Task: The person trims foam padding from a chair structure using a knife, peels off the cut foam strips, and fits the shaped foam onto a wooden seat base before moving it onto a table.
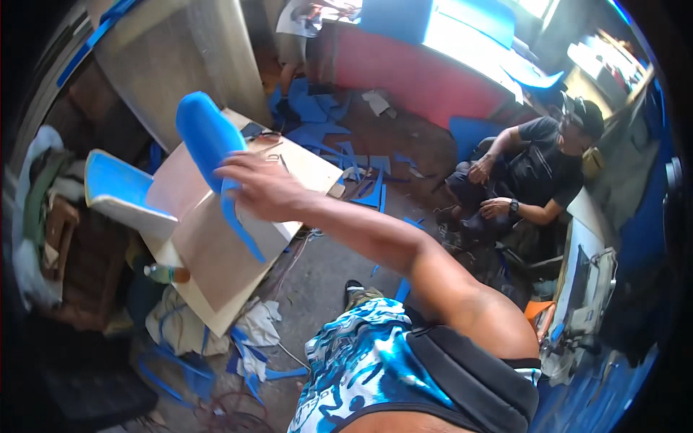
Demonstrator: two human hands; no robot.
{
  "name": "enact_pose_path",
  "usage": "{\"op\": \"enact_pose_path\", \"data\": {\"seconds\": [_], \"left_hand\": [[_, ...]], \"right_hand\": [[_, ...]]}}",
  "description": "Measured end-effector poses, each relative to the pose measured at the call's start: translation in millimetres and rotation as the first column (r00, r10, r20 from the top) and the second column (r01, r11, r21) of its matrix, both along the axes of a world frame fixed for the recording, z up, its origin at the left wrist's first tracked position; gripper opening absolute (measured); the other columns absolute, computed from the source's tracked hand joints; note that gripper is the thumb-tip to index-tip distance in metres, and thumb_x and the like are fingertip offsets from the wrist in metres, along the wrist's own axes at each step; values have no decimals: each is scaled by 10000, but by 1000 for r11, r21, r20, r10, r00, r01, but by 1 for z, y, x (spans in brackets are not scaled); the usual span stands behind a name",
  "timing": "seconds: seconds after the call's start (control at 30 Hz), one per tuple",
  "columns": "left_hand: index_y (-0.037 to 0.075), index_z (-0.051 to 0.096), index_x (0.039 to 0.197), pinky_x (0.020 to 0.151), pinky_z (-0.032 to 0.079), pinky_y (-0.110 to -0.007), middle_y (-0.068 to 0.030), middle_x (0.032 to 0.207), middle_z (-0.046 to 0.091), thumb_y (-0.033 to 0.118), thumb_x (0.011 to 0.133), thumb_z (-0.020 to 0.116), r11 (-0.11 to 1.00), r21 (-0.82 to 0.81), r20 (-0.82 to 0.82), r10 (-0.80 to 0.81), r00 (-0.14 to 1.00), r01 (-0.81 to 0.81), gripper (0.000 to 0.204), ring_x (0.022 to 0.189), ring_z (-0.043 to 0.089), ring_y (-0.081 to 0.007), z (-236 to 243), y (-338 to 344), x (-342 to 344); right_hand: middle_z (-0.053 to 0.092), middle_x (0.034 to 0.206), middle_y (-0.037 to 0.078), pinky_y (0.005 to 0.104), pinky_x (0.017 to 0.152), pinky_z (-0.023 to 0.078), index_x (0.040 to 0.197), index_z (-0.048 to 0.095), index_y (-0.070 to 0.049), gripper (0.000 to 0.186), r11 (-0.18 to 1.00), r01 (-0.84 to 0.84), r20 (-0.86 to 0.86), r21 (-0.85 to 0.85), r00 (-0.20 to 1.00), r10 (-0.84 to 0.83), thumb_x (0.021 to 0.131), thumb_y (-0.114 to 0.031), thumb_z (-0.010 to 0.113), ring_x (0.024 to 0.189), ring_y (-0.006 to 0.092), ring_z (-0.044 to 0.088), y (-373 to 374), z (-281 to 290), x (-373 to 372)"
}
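Observation:
My right arm reaches across to a worktable (216, 281) at the left. There my right hand (263, 186) is at the edge of a bent chair shell (208, 130) covered in blue, its fingers curled against the blue and slightly blurred. The shell's tall part stands upright, and a narrow blue edge runs down toward the table's near side. On the table's left side rests a second bent shell (130, 184), blue inside with a pale outer face. My left hand is out of the picture.
A bottle (167, 273) lies at the table's left edge; small tools (271, 137) lie at its far corner. Blue offcuts (372, 187) and cloth scraps litter the floor. A seated person (538, 162) is at the right, another (296, 36) stands at the back near a red-fronted bench (404, 72).

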State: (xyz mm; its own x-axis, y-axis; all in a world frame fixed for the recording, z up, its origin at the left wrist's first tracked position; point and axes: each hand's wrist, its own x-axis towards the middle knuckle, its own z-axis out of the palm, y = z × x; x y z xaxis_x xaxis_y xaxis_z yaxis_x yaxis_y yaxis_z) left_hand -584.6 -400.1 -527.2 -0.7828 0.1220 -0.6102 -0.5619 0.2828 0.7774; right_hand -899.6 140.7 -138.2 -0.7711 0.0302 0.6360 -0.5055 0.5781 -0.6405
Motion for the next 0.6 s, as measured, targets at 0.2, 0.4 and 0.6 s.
{"op": "enact_pose_path", "data": {"seconds": [0.2, 0.4, 0.6], "left_hand": [[61, 648, 809, 513, 438, -316, -20, 651, 590, 507, 945, 527, 970, -176, 197, 201, 960, -167, 481, 617, 561, -142, 1, -8, -115], [-90, 626, 990, 780, 445, -522, -327, 972, 643, 477, 970, 454, 807, -589, -282, -154, 947, -44, 593, 914, 596, -495, 95, 51, -238], [-52, 559, 1197, 844, 483, -465, -291, 1123, 627, 479, 965, 500, 826, -485, -407, 76, 910, -286, 583, 950, 628, -420, 26, -32, -342]], "right_hand": [[580, 1216, 180, 581, 1067, 309, 1115, 632, -60, 416, 922, -156, 259, 353, 964, 64, 921, -417, 541, 1357, 346, 373, -64, 9, -101], [405, 1471, 263, 626, 1166, 72, 1356, 537, 7, 597, 512, -420, 602, 750, 753, -265, 835, -284, 525, 1477, 432, 114, -43, 2, -119], [245, 1578, 157, 712, 1096, 153, 1425, 422, -26, 722, 694, -57, 481, 717, 762, -434, 826, -365, 642, 1486, 403, 89, -31, -13, -109]]}}
